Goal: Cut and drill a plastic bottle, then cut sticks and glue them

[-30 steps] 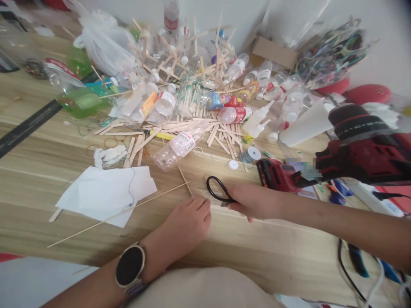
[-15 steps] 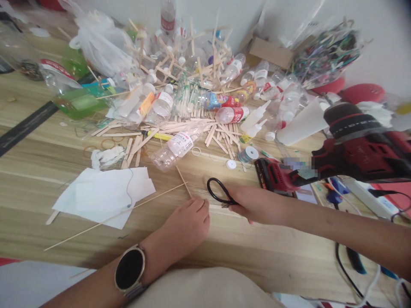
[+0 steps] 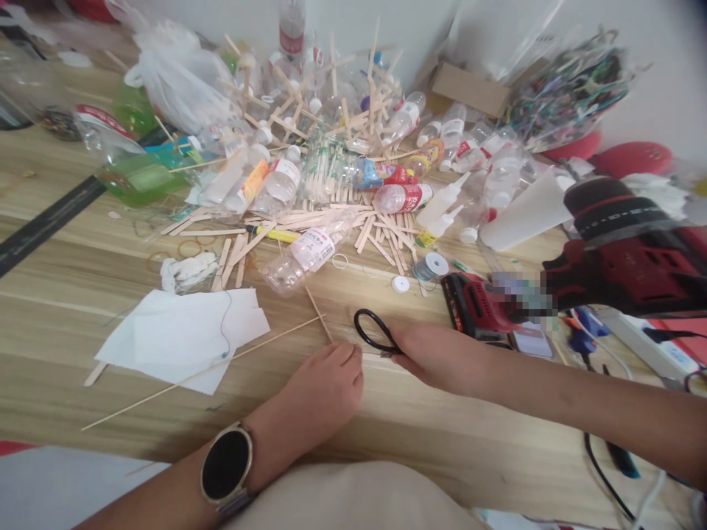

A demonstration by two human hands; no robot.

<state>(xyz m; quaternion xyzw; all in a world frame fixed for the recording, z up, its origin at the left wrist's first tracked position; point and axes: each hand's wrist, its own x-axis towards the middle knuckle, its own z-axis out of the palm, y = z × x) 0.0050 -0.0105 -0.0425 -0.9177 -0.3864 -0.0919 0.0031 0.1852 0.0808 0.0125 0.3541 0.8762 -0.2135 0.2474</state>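
Note:
My left hand [image 3: 325, 386], with a watch on its wrist, rests low over the wooden table. Its closed fingers pinch a thin wooden stick [image 3: 319, 314] that points up and away; the stick's lower end is hidden. Just to the right, my right hand [image 3: 428, 353] is closed around what look like scissors. Only a black handle loop [image 3: 361, 327] of the scissors shows plainly, reaching toward my left fingers; the blades cannot be made out. A longer bamboo skewer [image 3: 204, 373] lies left of my left hand, crossing white paper [image 3: 182, 324].
A clear bottle [image 3: 301, 258] lies beyond my hands, before a pile of flat wooden sticks [image 3: 325, 218] and several plastic bottles. A thread spool [image 3: 431, 266] sits near a red-black power drill [image 3: 613, 258] on the right. A power strip [image 3: 652, 346] and cables lie beyond my right forearm.
My right hand has shifted slightly left with the scissors, bringing the loop nearer my left hand. My left hand keeps its pinch on the stick. The whole view has moved a little.

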